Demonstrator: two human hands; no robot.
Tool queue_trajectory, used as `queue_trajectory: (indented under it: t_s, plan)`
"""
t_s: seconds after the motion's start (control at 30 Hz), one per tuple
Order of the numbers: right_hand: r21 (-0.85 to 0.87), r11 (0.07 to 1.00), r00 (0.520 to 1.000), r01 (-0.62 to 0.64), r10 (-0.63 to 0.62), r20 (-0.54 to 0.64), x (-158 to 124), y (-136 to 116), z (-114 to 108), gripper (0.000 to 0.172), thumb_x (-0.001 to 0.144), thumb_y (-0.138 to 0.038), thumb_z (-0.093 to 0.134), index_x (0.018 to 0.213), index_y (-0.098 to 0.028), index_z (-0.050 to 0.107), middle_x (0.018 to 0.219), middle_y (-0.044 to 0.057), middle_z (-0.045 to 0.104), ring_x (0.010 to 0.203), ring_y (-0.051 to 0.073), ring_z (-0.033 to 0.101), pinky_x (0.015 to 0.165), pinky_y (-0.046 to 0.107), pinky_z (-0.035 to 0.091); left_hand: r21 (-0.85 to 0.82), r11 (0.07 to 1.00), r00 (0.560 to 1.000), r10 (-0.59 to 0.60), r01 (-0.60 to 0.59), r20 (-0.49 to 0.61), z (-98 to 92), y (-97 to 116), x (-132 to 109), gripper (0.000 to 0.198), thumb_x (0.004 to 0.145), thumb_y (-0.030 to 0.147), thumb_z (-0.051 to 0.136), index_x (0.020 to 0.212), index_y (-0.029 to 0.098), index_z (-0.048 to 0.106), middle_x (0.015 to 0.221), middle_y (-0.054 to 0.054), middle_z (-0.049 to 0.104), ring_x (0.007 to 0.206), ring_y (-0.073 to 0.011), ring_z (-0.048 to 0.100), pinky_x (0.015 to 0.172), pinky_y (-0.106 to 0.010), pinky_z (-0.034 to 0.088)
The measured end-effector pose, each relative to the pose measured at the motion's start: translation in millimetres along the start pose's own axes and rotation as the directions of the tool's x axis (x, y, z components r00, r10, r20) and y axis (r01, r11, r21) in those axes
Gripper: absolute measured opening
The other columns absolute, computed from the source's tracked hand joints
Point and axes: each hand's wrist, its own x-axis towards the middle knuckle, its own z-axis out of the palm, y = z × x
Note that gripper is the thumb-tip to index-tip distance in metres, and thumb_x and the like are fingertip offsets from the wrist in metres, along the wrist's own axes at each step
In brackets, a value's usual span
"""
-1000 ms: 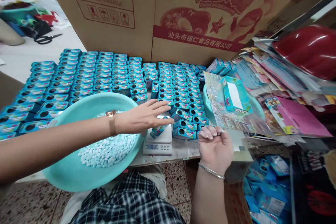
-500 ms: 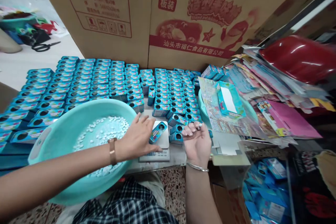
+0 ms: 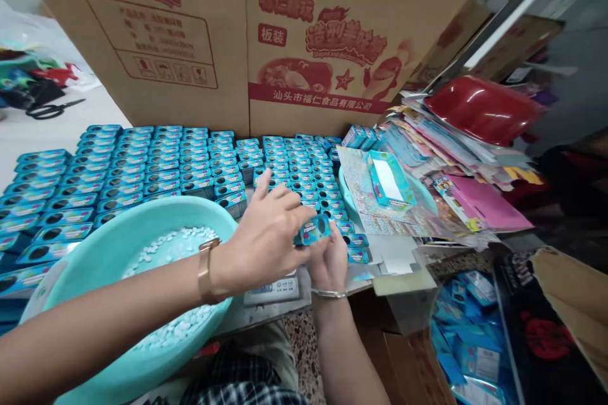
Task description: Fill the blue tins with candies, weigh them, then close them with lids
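Note:
My left hand (image 3: 266,237) pinches a small blue tin (image 3: 313,229) and holds it just above the white scale (image 3: 273,288). Under the tin sits my right hand (image 3: 329,259), curled, its fingers touching the tin's lower side. A teal basin (image 3: 99,259) with small white tablets (image 3: 180,243) lies below my left forearm. Rows of the same blue tins (image 3: 142,168) cover the table behind both hands.
Two big cardboard boxes (image 3: 199,31) stand behind the tins. A second teal bowl (image 3: 349,193) holds printed sheets and a blue carton (image 3: 387,180). Stacked packaging and a red glossy object (image 3: 479,107) pile up at right. A bag of blue cartons (image 3: 475,335) lies on the floor. Scissors (image 3: 47,109) far left.
My left hand picked the blue tin up off the scale and raised it. My right hand moved left and up under the tin. The view shifted right.

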Motion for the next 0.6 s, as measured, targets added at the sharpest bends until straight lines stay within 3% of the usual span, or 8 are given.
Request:
queue_trajectory:
  t_s: [0.17,0.43,0.6]
  plan:
    - [0.044,0.998,0.999,-0.042,0.043,-0.023,1,5,0,0.018,0.090,-0.028,0.048,0.074,-0.021,0.052,0.070,-0.002,0.060,0.071,0.012,0.064,0.075,0.027,0.054,0.100,0.992,0.987,0.061,-0.076,0.152,16.7,3,6,0.023,0.073,0.025,0.064,0.094,0.018,0.070,0.080,-0.004,0.062,0.086,-0.0225,0.057,0.116,-0.060,0.014]
    - [0.044,0.996,0.996,-0.072,0.074,-0.046,-5,0,1,0.017,0.092,-0.030,0.044,0.080,-0.022,0.052,0.072,-0.002,0.063,0.067,0.013,0.063,0.066,0.026,0.053,0.037,0.999,0.994,0.024,-0.028,0.107,0.6,1,11,0.025,0.073,0.023,0.063,0.097,0.022,0.070,0.085,-0.002,0.063,0.091,-0.0228,0.057,0.116,-0.060,0.013]
    - [0.073,0.995,0.998,-0.069,0.069,0.005,-4,0,2,0.018,0.092,-0.030,0.046,0.078,-0.021,0.052,0.073,-0.001,0.062,0.072,0.012,0.064,0.073,0.026,0.053,0.047,0.999,0.996,0.011,-0.015,0.084,9.8,4,2,0.031,0.075,0.025,0.062,0.106,0.024,0.068,0.084,-0.002,0.061,0.089,-0.0224,0.056,0.115,-0.061,0.015]
